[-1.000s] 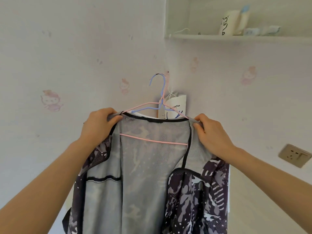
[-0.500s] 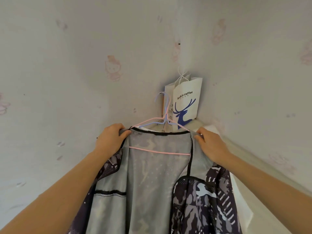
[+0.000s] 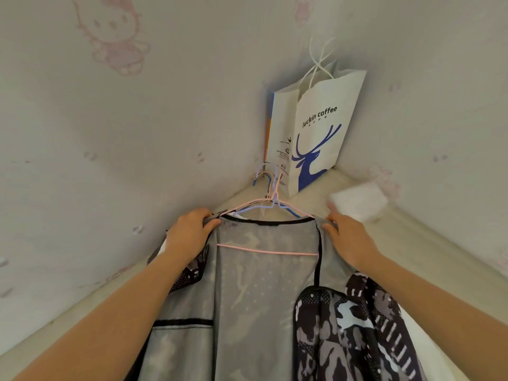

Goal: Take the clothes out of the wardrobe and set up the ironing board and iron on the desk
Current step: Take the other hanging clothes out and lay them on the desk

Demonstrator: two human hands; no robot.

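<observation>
The left grip point(image 3: 189, 233) curls round one shoulder of the camouflage jacket point(image 3: 264, 312), thumb and fingers pinching the fabric. The right grip point(image 3: 350, 239) pinches the other shoulder. The jacket hangs open between both grips, its grey mesh lining showing, on a pink hanger point(image 3: 268, 252) whose bar runs between them. A blue hanger point(image 3: 288, 211) nests with it just beyond the grips. Further beyond, a white paper bag point(image 3: 327, 138) stands in the wall corner. A blurred white bundle point(image 3: 357, 202) lies just past the right grip on the cream surface point(image 3: 426, 257).
</observation>
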